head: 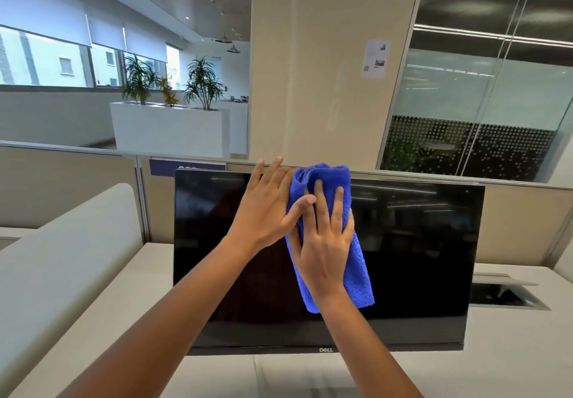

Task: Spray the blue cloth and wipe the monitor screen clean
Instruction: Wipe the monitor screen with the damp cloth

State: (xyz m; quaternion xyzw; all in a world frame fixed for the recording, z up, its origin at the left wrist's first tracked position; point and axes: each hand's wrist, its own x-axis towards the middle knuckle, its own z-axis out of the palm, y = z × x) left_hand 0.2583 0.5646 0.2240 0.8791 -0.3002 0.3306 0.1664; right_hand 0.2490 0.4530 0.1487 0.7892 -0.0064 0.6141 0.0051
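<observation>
While both arms reach forward from the bottom of the head view, the blue cloth (333,236) lies pressed against the upper middle of the dark Dell monitor screen (412,252), its bunched top edge poking just above the monitor's top bezel and its lower end hanging down the glass. The right hand (325,242) is laid flat over the cloth with fingers spread and pointing up, a wide, open-palmed grip that pushes the cloth onto the screen rather than closing around it. The left hand (269,205) sits just beside it on the left, fingers extended up past the top edge of the monitor; its thumb touches the cloth's left fold near the right hand's index finger, though whether it pinches the fabric or only rests on it I cannot tell from here. The screen is off and reflects ceiling lights. The monitor stands on a pale worktop (511,366), with a beige partition (527,227) behind it and an open cable hatch (502,295) to its right. Beyond the partition stand a white planter (167,131) with green plants and a glass-walled room (483,87).
</observation>
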